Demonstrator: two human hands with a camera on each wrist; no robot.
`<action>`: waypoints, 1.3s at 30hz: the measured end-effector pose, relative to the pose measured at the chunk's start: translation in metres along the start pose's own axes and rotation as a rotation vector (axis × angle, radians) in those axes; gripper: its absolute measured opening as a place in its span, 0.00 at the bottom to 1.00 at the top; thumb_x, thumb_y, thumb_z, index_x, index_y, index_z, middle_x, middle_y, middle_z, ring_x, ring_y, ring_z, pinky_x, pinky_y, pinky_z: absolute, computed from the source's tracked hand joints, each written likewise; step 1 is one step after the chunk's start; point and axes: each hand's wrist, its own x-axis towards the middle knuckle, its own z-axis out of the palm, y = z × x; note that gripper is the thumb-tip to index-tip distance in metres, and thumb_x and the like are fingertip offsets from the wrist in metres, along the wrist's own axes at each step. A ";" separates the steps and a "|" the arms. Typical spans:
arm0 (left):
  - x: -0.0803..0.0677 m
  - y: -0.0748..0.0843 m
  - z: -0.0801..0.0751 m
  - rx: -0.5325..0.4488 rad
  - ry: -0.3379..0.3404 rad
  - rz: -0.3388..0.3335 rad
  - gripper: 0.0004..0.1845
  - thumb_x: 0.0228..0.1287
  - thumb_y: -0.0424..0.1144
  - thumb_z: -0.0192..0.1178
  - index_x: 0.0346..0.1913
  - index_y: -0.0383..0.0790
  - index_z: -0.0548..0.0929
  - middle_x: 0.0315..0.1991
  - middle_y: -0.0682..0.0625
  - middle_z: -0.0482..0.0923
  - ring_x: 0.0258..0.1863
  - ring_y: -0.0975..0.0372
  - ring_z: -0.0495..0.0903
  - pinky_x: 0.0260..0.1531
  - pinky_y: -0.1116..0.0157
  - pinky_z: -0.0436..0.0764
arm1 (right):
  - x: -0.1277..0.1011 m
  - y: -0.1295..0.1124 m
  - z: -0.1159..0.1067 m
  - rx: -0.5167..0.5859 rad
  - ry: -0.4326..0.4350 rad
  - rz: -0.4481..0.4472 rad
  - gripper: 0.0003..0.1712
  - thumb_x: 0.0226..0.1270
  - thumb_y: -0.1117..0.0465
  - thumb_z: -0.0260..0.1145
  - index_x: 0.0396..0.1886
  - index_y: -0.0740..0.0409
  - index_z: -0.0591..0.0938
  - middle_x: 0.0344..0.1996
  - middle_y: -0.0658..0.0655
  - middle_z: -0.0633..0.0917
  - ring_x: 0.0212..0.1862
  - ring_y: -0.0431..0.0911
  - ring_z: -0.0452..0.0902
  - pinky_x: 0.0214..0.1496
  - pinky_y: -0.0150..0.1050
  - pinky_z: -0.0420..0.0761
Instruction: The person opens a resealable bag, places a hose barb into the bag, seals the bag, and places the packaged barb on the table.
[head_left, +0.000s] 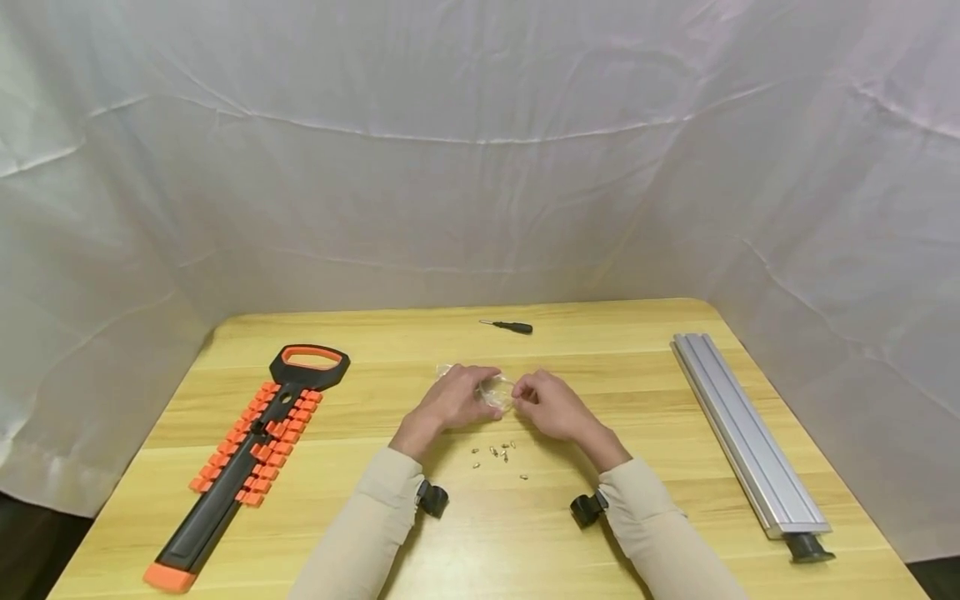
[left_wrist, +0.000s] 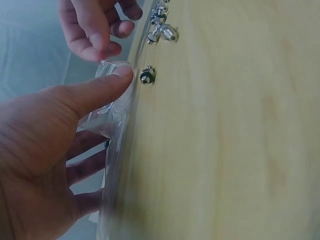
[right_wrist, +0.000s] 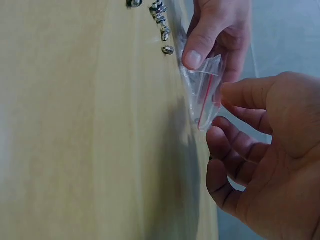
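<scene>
Here, your left hand (head_left: 456,398) and your right hand (head_left: 552,406) meet at mid-table over a small clear plastic zip bag with a red seal line (right_wrist: 204,95), each pinching one side of it. In the left wrist view your left thumb presses the film against the curled fingers; in the right wrist view your right thumb and fingers curl toward the bag's near edge, though whether they actually nip the film there is hard to tell. The bag lies directly between the two hands — neither is nearer — and its long axis cannot be made out through the crumpled film.

Just on your side of the hands, a scatter of small silvery metal screws (head_left: 498,455) lies loose on the pale wooden table (head_left: 375,533), apart from the bag. Nothing stands between hands and screws.

Farther off: a black-and-orange socket holder rail with a loop handle (head_left: 255,454) lies well to your left, a grey aluminium extrusion rail (head_left: 746,442) well to your right, and a small black-handled screwdriver (head_left: 508,327) beyond the hands near the far edge — all clear of the work.
</scene>
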 end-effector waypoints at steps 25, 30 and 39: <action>-0.001 0.001 -0.002 0.045 0.004 0.000 0.39 0.51 0.55 0.72 0.67 0.51 0.71 0.62 0.52 0.77 0.58 0.56 0.74 0.61 0.57 0.72 | -0.030 -0.006 0.000 -0.106 -0.185 -0.219 0.06 0.60 0.60 0.70 0.38 0.52 0.85 0.32 0.44 0.83 0.37 0.37 0.76 0.43 0.34 0.79; -0.002 0.003 -0.002 0.038 0.005 -0.009 0.40 0.51 0.55 0.72 0.68 0.52 0.71 0.63 0.52 0.76 0.58 0.56 0.74 0.60 0.56 0.73 | -0.032 -0.005 0.004 -0.159 -0.162 -0.200 0.05 0.59 0.59 0.70 0.35 0.49 0.86 0.31 0.43 0.81 0.36 0.36 0.74 0.42 0.35 0.78; 0.000 0.003 -0.001 0.039 0.009 0.015 0.40 0.51 0.54 0.72 0.68 0.50 0.71 0.61 0.51 0.78 0.56 0.55 0.75 0.58 0.57 0.74 | -0.035 -0.007 0.009 -0.222 -0.136 -0.188 0.05 0.60 0.60 0.67 0.33 0.43 0.86 0.30 0.41 0.79 0.33 0.36 0.72 0.39 0.34 0.75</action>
